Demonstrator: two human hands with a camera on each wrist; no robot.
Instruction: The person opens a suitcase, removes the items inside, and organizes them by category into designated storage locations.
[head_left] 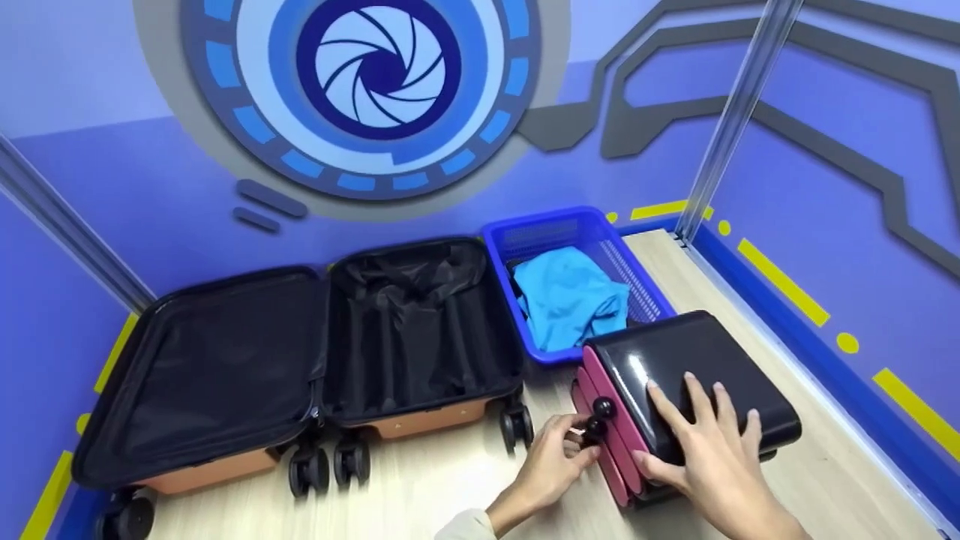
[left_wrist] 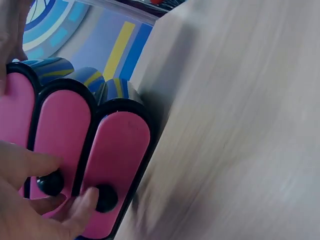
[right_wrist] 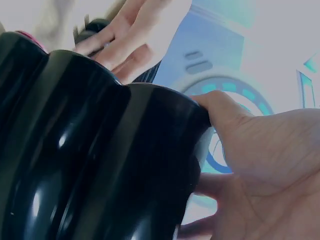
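A glossy black drawer box [head_left: 697,375] with pink drawer fronts [head_left: 611,435] lies at the right in the head view. My left hand [head_left: 551,465] is at its front, with fingers curled around a round black drawer knob [left_wrist: 51,183]. The thumb lies close to a second black knob [left_wrist: 106,198]. My right hand [head_left: 720,457] rests spread over the box's upper side, its thumb at the front edge. In the right wrist view that hand [right_wrist: 270,150] touches the box's end, while the left hand [right_wrist: 145,40] is beyond the box.
An open suitcase with a black lining [head_left: 225,375] and orange shell lies at the left, its wheels toward me. Behind the box stands a blue plastic basket [head_left: 510,300] holding a bright blue cloth [head_left: 570,296]. Blue printed walls [head_left: 600,180] enclose the light wooden surface [head_left: 420,480].
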